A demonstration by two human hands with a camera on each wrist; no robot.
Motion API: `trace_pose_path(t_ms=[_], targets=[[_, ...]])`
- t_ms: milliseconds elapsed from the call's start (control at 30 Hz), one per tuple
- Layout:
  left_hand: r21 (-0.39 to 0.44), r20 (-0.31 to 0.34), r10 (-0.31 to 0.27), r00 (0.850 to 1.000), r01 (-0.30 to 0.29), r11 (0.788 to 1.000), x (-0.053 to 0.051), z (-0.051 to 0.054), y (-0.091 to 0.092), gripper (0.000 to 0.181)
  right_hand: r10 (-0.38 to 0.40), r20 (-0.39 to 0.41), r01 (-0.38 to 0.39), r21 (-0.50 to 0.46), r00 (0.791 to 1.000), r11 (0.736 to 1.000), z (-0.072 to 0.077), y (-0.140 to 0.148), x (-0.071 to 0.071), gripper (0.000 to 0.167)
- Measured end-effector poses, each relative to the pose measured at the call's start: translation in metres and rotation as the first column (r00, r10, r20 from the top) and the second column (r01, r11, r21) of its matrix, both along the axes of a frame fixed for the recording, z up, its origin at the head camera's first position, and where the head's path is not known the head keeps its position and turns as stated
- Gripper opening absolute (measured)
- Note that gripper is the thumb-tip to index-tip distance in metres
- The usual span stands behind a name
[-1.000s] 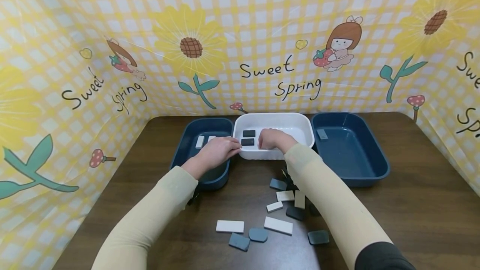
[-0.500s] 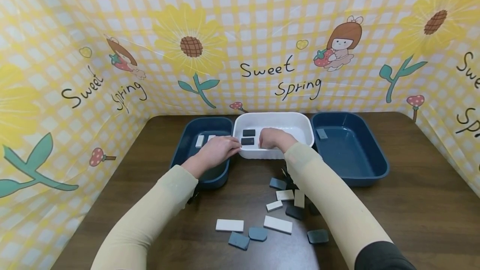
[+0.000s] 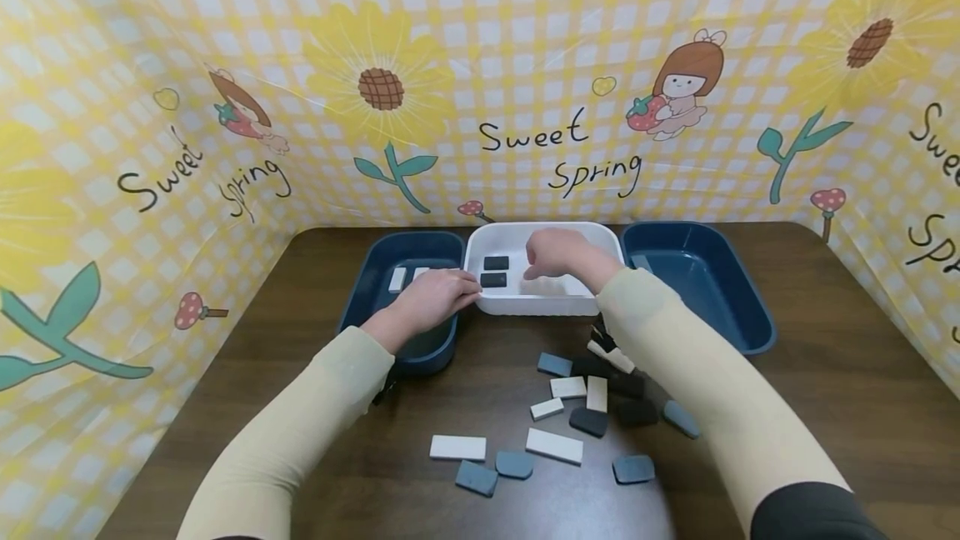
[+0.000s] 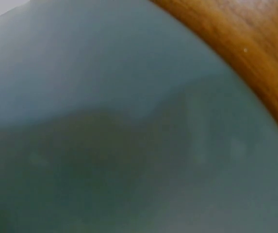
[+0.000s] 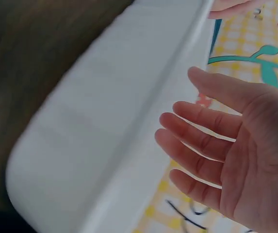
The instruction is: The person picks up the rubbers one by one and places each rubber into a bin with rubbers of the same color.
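Note:
My left hand point(image 3: 438, 298) grips the front left corner of the white tray point(image 3: 536, 307) with its fingertips, just over the rim of the left blue tray point(image 3: 352, 298). Two black tiles point(image 3: 494, 272) lie inside the white tray on its left side. Above that tray's middle hovers my right hand point(image 3: 558, 255); the right wrist view shows its fingers point(image 5: 197, 150) loosely bent and spread, with nothing held. A pale patch on the tray floor below this hand is too faint to identify. The left wrist camera faces a blurred blue-grey surface.
Several white, grey-blue and black tiles point(image 3: 555, 446) lie scattered on the brown table point(image 3: 360, 473) in front of the trays. White tiles point(image 3: 398, 279) sit in the left blue tray. A right blue tray point(image 3: 723, 290) holds a light tile point(image 3: 641, 262), partly behind my sleeve.
My right hand has risen off the white tray's floor and shifted slightly right, its forearm swinging right and uncovering more tiles on the table. The left hand has stayed at the corner.

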State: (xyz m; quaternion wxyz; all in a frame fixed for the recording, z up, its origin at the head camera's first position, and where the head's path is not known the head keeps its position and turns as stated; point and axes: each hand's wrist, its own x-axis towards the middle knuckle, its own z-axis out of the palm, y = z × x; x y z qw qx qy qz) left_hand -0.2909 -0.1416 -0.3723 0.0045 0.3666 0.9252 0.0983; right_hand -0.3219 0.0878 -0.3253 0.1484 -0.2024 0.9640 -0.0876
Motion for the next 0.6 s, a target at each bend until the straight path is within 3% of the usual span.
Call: trace_pose_path(t_ms=[233, 433, 600], targets=[[0.005, -0.002, 0.01, 1.0, -0.01, 1.0, -0.002, -0.002, 0.001, 0.023, 0.102, -0.157, -0.092, 0.069, 0.982, 0.993, 0.019, 0.008, 0.023, 0.024], [0.017, -0.004, 0.009, 1.0, -0.009, 1.0, -0.002, -0.003, 0.0, 0.023, 0.235, -0.283, -0.209, 0.12, 0.93, 0.971, 0.018, 0.01, 0.054, 0.025], [0.02, 0.003, 0.017, 1.0, -0.017, 1.0, -0.002, -0.005, 0.0, 0.022, 0.335, -0.319, -0.322, 0.094, 0.886, 0.942, 0.007, 0.006, 0.08, 0.023]])
